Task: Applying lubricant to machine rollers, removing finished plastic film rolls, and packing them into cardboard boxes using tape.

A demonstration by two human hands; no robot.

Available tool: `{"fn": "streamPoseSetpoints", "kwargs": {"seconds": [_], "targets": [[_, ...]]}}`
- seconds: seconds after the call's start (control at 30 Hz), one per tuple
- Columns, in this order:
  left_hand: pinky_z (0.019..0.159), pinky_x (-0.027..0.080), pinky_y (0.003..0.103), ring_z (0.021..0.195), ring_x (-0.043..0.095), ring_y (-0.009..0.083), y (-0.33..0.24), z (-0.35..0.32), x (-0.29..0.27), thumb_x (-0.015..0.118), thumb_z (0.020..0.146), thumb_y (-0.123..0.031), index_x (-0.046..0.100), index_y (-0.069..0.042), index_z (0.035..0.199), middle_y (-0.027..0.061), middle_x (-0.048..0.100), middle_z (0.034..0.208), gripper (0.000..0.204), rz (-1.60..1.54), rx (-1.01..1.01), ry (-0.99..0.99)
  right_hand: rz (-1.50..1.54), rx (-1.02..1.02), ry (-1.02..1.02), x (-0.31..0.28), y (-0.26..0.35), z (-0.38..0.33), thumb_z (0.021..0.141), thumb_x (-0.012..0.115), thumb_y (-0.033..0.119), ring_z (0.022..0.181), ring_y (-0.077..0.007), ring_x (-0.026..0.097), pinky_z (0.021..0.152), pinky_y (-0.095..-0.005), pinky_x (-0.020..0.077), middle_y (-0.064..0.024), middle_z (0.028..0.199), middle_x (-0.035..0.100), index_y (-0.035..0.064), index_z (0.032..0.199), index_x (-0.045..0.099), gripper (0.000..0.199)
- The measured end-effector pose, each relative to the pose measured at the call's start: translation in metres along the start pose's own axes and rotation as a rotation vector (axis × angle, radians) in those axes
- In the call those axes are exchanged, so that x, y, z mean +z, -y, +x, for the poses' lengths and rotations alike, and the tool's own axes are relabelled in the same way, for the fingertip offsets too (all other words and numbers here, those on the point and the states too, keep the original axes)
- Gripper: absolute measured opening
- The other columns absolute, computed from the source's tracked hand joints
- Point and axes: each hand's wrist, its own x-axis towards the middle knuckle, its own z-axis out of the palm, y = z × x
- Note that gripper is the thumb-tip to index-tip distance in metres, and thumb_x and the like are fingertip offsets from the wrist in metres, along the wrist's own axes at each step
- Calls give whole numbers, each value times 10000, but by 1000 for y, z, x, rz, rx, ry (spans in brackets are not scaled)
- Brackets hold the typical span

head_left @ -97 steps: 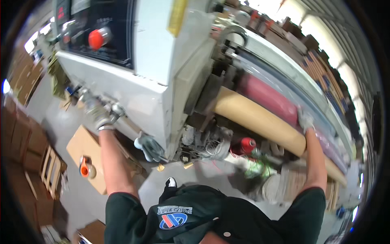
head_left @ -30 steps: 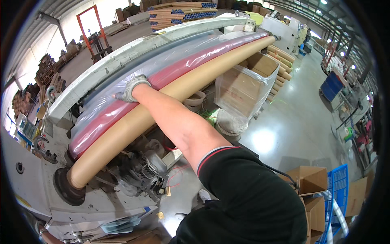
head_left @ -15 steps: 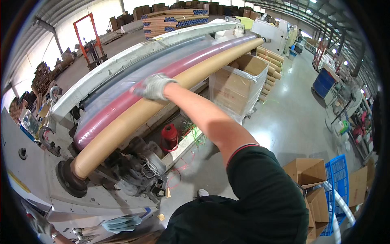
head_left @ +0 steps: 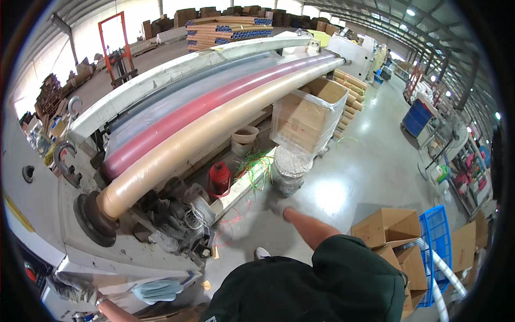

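The person's left hand, in a grey knit glove, was beside a black control panel with a round red button; whether it touched either could not be told, nor how its fingers were set. The right hand, gloved too, hung low near a plastic-wrapped round bucket; it was too blurred to tell its finger spread, though it seemed to hold nothing. The long tan cylindrical roll lay along the machine's front, its near end against a dark round flange, just in front of a long glossy red roller. Should the rollers turn, clear plastic film that ran unevenly could wrinkle or wind askew, and a glove set between roll and roller could be drawn in. A stray press at the panel could start motion unintended, while tangled green strands could snag a passing foot.
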Motion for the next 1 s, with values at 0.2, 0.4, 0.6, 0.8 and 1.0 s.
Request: {"fn": "streamPoseSetpoints", "kwargs": {"seconds": [0.2, 0.4, 0.6, 0.8, 1.0], "targets": [[952, 401, 401, 1055, 537, 286, 19, 12, -28, 477, 892, -324, 549, 28, 1158, 151, 582, 1142, 447, 15, 117, 167, -398, -293, 578, 118, -2, -42, 918, 377, 424, 1190, -301, 490, 999, -410, 355, -103, 1309, 521, 103, 1259, 531, 493], [956, 390, 409, 1097, 505, 324, -9, 0, 5, 510, 916, -257, 585, 35, 1090, 187, 557, 1147, 349, 8, 221, -23, -209, -269, 676, 89, 34, -58, 900, 449, 409, 1124, -293, 538, 956, -346, 400, -129, 1232, 572, 72, 1196, 587, 469], [933, 406, 404, 1088, 509, 324, -11, 3, 8, 535, 893, -235, 588, 32, 1087, 197, 540, 1155, 335, -96, 205, -52, -467, -684, 604, 187, -27, 21, 872, 501, 438, 1064, -269, 578, 928, -357, 425, -121, 1130, 632, 64, 1146, 619, 478], [923, 411, 405, 1080, 513, 318, 0, 4, -7, 535, 889, -224, 588, 34, 1085, 196, 537, 1154, 328, -45, 238, -54, -352, -373, 714, 99, 46, -71, 888, 422, 387, 1086, -329, 557, 927, -407, 406, -160, 1156, 604, 67, 1117, 613, 438], [922, 411, 407, 1068, 520, 321, 0, 4, -3, 535, 886, -220, 590, 32, 1082, 197, 540, 1150, 324, -55, 248, -50, -408, -396, 675, 93, 42, -71, 875, 428, 391, 1100, -342, 545, 943, -407, 397, -173, 1170, 593, 58, 1113, 615, 449]]}}
